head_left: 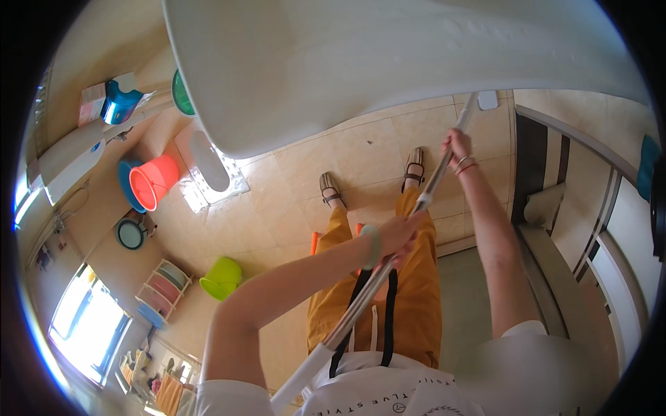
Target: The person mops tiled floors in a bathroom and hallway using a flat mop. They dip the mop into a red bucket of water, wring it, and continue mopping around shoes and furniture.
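A long metal mop handle (427, 194) runs diagonally from my chest toward the tiled floor beyond my feet. My left hand (397, 234) is closed around the handle's middle, with a pale green bangle on its wrist. My right hand (456, 147), wearing thin bracelets, grips the pole lower down, closer to the white mop head (487, 100) on the floor. My feet (333, 191) in strapped sandals stand on beige tiles. A large white basin rim (291, 76) hides the upper floor area.
An orange bucket (154, 182) sits on a blue basin at left, beside a white squat pan (208, 163). A lime green tub (222, 277) and a small shelf rack (161, 288) stand lower left. A dark door frame (531, 166) lies at right.
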A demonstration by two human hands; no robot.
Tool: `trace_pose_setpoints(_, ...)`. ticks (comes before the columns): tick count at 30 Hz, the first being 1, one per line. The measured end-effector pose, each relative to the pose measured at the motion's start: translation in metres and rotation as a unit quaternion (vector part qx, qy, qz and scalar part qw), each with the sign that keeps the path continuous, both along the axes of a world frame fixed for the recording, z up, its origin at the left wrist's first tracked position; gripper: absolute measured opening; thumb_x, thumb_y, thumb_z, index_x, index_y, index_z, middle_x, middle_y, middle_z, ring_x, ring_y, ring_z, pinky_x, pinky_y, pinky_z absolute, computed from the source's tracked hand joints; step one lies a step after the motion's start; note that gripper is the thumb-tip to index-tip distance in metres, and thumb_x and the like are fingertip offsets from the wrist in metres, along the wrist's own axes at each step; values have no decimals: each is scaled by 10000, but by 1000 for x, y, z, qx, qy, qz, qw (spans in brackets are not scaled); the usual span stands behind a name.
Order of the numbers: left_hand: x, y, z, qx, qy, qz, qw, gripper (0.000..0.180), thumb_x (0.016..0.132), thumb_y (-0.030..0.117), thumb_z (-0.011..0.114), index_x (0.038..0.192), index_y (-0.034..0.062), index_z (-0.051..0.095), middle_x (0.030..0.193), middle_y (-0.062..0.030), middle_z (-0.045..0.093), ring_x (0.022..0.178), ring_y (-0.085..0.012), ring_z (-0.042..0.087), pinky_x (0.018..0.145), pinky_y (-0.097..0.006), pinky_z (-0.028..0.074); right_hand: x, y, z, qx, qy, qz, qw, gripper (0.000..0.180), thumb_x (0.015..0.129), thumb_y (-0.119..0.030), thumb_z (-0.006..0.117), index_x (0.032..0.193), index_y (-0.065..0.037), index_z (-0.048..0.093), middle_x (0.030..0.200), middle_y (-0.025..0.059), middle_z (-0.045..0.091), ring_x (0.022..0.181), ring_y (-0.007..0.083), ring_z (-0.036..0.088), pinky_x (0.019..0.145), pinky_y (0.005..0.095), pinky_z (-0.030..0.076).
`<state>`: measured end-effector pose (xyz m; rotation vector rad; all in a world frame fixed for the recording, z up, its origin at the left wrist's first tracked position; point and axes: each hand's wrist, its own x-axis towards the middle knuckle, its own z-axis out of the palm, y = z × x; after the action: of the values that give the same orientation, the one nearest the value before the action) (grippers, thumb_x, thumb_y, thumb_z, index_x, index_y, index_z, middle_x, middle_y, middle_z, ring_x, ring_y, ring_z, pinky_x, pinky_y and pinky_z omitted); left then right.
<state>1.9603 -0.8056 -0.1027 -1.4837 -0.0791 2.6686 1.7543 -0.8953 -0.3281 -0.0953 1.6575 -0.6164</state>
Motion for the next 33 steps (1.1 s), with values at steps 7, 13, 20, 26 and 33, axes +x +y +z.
trace_pose_setpoints(7, 38, 3, -8, 72, -15, 116, 991, 406, 860, 498, 447, 744, 112, 389, 526, 64, 270, 386, -32, 227, 335, -181, 205, 48, -15, 0, 36, 57, 35, 997, 122, 835, -141, 464, 781, -46, 410, 585, 33, 414, 462, 131, 424, 425, 278, 388)
trace_pose_setpoints(13, 134, 96, 53, 125, -43, 182, 974, 392, 888, 483, 404, 755, 114, 407, 520, 63, 279, 381, -30, 244, 331, -179, 196, 176, 81, 19, 31, 90, 212, 973, 194, 811, -167, 431, 744, 3, 496, 561, 124, 554, 447, 239, 581, 325, 374, 436)
trace_pose_setpoints(20, 209, 222, 136, 240, -76, 328, 911, 383, 900, 493, 357, 775, 138, 426, 524, 68, 272, 395, -24, 226, 334, -170, 185, 326, 204, 83, 100, -14, 330, 938, 219, 783, -96, 428, 908, 84, 429, 675, 185, 568, 462, 297, 590, 343, 391, 464)
trace_pose_setpoints(26, 205, 240, 146, 246, 14, 375, 894, 402, 884, 542, 338, 779, 159, 400, 534, 63, 245, 414, -33, 211, 362, -193, 195, 326, 239, 72, 42, -79, 341, 936, 189, 753, -97, 497, 784, 84, 451, 571, 133, 536, 408, 265, 565, 330, 361, 461)
trace_pose_setpoints(33, 167, 172, 112, 269, 21, 252, 929, 454, 844, 596, 369, 750, 152, 363, 526, 48, 264, 400, -38, 236, 352, -199, 221, 243, 166, 75, 56, -71, 248, 964, 136, 768, -147, 496, 714, -35, 440, 520, 48, 449, 373, 181, 498, 301, 289, 393)
